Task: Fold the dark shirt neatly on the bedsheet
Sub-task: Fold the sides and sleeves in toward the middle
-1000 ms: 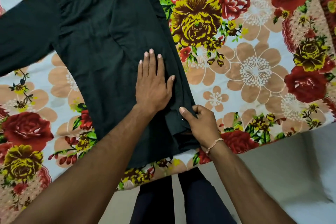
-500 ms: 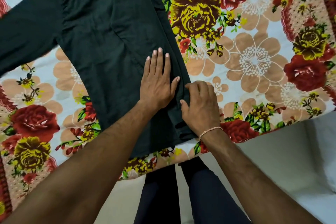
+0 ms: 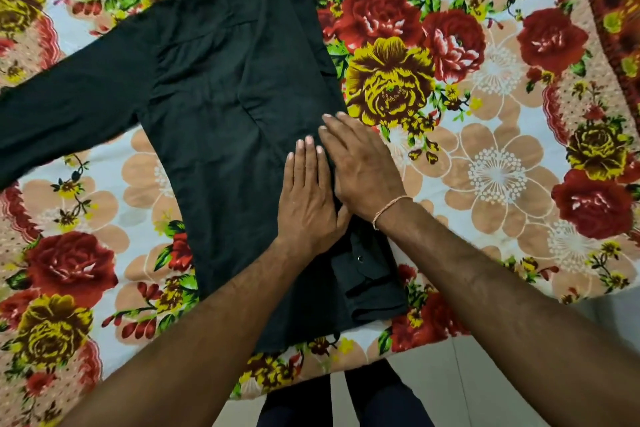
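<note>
Even, soft indoor light, fairly bright, no hard shadows. Dark shirt [image 3: 221,114] reads nearly flat black, folds barely visible. Bedsheet [image 3: 502,149] colours saturated, no glare. Wide-angle bowing toward edges, top right corner smeared. Slight motion blur on right hand [image 3: 360,166] fingertips; centre otherwise sharp

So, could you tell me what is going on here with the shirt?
A person is folding a dark shirt on a floral bedsheet. The left hand and right hand both press flat, side by side, on the folded-in right side. The other sleeve lies spread out to the left, not yet folded.
</note>
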